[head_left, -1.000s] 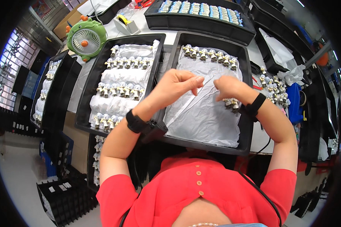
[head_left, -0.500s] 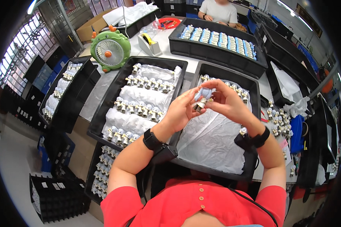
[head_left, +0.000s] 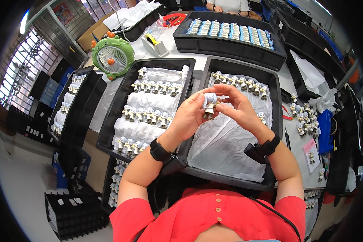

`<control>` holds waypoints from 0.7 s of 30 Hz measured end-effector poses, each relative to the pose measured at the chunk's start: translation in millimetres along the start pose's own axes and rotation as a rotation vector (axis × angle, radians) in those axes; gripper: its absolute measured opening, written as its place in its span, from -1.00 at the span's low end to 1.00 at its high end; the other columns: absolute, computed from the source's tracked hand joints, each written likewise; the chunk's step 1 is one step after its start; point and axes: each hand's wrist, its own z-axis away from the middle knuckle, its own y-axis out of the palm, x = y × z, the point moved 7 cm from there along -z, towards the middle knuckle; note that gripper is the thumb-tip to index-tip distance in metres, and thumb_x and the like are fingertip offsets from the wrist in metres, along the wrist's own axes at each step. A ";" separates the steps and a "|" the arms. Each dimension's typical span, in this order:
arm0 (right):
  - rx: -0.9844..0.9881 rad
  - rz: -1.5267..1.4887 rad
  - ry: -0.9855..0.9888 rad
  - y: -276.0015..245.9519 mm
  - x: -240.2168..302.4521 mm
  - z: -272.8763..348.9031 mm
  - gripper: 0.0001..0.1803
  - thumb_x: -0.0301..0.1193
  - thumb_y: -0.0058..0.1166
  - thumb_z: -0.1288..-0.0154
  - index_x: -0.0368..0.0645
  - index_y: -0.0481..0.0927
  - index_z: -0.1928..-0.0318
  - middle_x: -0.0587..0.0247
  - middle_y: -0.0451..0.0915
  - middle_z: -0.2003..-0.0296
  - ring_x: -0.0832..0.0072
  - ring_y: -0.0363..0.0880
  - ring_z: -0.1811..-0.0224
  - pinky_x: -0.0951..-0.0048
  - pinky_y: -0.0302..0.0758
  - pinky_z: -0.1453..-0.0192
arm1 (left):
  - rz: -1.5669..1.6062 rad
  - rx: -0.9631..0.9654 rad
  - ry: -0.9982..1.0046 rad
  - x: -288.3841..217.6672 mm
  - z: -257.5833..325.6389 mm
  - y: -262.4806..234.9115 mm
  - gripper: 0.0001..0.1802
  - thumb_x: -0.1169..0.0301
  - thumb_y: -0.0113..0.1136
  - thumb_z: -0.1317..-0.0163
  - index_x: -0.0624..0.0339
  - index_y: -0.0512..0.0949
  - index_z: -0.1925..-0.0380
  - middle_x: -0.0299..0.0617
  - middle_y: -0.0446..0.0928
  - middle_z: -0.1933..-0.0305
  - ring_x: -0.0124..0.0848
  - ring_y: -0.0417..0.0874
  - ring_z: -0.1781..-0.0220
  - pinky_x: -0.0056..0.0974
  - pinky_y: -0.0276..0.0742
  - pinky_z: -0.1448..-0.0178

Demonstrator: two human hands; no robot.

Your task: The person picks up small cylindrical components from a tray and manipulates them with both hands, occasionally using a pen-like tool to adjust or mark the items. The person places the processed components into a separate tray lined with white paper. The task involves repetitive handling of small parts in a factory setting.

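Note:
A small figurine [head_left: 209, 107] with pale blue hair and a white-and-gold outfit is held upright between my two hands, above the right-hand black tray [head_left: 276, 86]. My left hand [head_left: 187, 117] grips it from the left with thumb and fingers. From the right, my right hand [head_left: 241, 111] closes on it, thumb at its body and fingers curved behind the head. Under my hands, the tray is lined with white paper [head_left: 226, 153]. A row of similar figurines [head_left: 242, 82] lies along its far end, and another figurine [head_left: 261, 117] rests by its right wall.
To the left, another black tray [head_left: 105, 133] holds several rows of figurines on paper. Beyond stand a green fan [head_left: 113, 56], a tape dispenser [head_left: 155, 46] and a fuller tray [head_left: 226, 50]. Loose figurines [head_left: 306, 117] pile up at right. A person [head_left: 230, 6] sits across the table.
The figurine has turned from a tilt to upright between my fingers. My hands have shifted slightly left, and the whole view has moved a little.

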 end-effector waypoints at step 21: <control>-0.024 0.214 -0.052 14.0 -6.3 3.8 -0.19 -0.40 0.36 0.08 -0.08 0.26 -0.24 0.20 0.48 0.06 0.49 0.54 0.13 0.45 0.46 0.10 | 0.065 -0.073 0.029 -0.6 0.8 -6.4 -0.56 0.22 -0.25 -0.41 0.22 0.21 -0.19 -0.11 0.44 -0.01 -0.30 0.57 0.10 -0.23 0.55 0.09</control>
